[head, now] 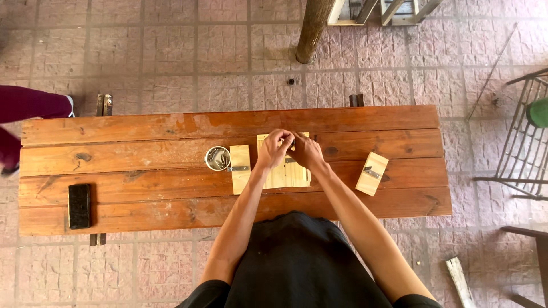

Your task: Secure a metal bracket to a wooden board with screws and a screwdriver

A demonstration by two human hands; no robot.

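Overhead view of a wooden bench (114, 199) across the middle of the frame. Your left hand (275, 146) and right hand (306, 150) meet at centre frame over a pale slatted wooden panel (283, 174), fingers curled inward and pinched close together around something small between them; what it is cannot be told, since the knuckles hide it. Holding both hands directly above the panel keeps the small part over the work surface and leaves the panel lying flat on the bench. Just left of the panel lies a pale wooden block (240, 169) with a metal fitting on its edge, and touching that block's upper left is a small round tin (217, 158), close by your left hand. A second wooden block (371, 173) bearing a metal fitting lies well apart to the right. A dark rectangular object (79, 206) rests at the bench's left end. Another person's leg in dark red (28, 104) enters at the left edge.
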